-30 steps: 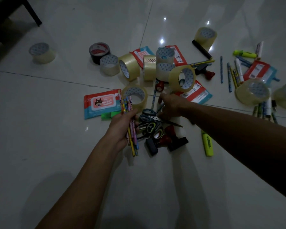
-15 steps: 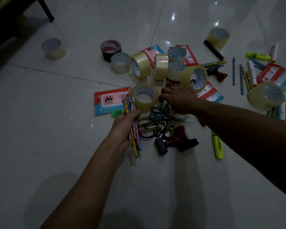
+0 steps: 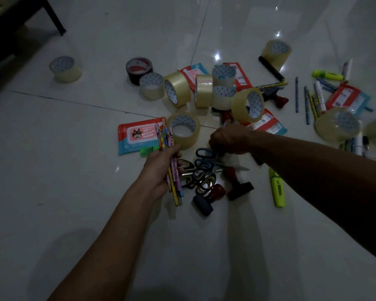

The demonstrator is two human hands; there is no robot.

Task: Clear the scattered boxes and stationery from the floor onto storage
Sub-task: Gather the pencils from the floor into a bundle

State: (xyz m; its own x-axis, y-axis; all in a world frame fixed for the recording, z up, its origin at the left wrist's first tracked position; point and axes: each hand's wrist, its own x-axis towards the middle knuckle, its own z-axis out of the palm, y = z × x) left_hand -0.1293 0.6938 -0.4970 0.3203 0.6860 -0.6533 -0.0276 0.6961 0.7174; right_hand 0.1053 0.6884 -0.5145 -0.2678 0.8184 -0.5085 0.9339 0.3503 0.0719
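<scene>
Stationery lies scattered on the pale tiled floor. My left hand is shut on a bundle of patterned pencils, which sticks out above and below the fist. My right hand is curled shut just above a pile of scissors. A thin pale blue pencil tip shows at its top edge. A clear tape roll lies flat between the two hands. Several more tape rolls stand behind it. A red and blue wipes pack lies left of the pencils.
Black and red stamps and a yellow highlighter lie close in front of the scissors. Loose pens and pencils, wipes packs and tape rolls spread to the right. One tape roll sits alone at far left near a dark furniture leg.
My right hand reached to the blue pencil beside the flat tape roll and closed; that pencil no longer lies on the floor. The left hand kept its bundle.
</scene>
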